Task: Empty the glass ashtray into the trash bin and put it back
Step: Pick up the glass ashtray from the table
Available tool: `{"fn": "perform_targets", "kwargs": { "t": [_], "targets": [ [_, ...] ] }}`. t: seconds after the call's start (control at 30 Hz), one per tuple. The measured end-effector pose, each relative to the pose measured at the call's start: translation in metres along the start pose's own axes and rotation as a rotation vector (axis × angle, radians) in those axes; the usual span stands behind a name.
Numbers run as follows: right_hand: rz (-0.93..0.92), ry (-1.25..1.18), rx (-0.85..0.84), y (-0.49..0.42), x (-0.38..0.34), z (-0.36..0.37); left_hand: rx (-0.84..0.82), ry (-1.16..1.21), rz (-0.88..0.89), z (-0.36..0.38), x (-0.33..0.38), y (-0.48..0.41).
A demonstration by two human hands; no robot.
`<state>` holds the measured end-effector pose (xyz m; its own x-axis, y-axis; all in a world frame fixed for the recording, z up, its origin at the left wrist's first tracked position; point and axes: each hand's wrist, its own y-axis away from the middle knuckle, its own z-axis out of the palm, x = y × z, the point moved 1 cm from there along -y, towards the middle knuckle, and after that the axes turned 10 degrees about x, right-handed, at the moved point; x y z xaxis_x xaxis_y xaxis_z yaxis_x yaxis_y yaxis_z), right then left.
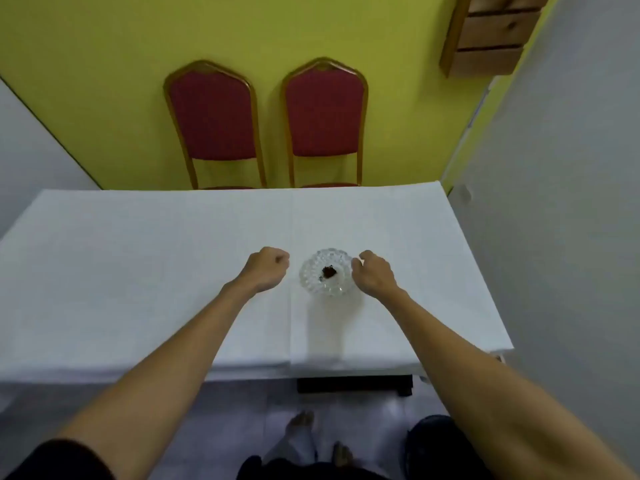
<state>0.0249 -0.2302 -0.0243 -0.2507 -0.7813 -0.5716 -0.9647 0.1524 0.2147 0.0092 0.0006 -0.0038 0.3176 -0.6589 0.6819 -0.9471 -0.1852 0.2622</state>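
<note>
A round cut-glass ashtray (326, 271) stands on the white tablecloth (138, 271), right of the table's middle, with a small dark heap of ash in its bowl. My right hand (374, 273) rests at its right rim, fingers curled and touching the glass edge. My left hand (268, 271) hovers just left of the ashtray, closed into a loose fist and a short gap away from the glass. No trash bin is clearly identifiable; a dark rounded object (431, 441) sits on the floor at the lower right.
Two red chairs (214, 119) (325, 112) with gold frames stand against the yellow wall behind the table. A wooden drawer unit (491, 36) hangs at the upper right. A grey wall runs close along the table's right side. My bare feet (301, 434) are on the tiled floor.
</note>
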Motion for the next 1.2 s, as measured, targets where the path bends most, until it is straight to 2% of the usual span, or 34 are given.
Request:
{"fn": "perform_targets", "kwargs": {
  "t": [0.17, 0.27, 0.33, 0.63, 0.77, 1.03, 1.2],
  "targets": [
    [0.209, -0.171, -0.028, 0.006, -0.006, 0.02, -0.061, 0.02, -0.089, 0.032, -0.009, -0.015],
    [0.403, -0.348, 0.0, 0.003, -0.009, 0.03, -0.074, 0.002, -0.068, 0.036, 0.006, -0.017],
    [0.455, -0.372, 0.032, 0.001, -0.008, 0.037, -0.089, -0.025, -0.048, 0.041, 0.008, -0.024],
    [0.455, -0.344, 0.115, -0.001, -0.012, 0.059, -0.115, 0.002, -0.159, 0.057, 0.019, -0.045],
    [0.445, -0.388, 0.256, 0.006, -0.014, 0.061, -0.139, 0.099, -0.203, 0.068, 0.021, -0.046],
    [0.385, -0.547, 0.518, 0.025, 0.019, 0.036, -0.188, 0.147, -0.016, 0.093, 0.046, -0.017],
    [0.426, -0.627, 0.679, 0.05, 0.055, 0.002, -0.195, 0.051, 0.253, 0.115, 0.082, 0.018]
  ]
}}
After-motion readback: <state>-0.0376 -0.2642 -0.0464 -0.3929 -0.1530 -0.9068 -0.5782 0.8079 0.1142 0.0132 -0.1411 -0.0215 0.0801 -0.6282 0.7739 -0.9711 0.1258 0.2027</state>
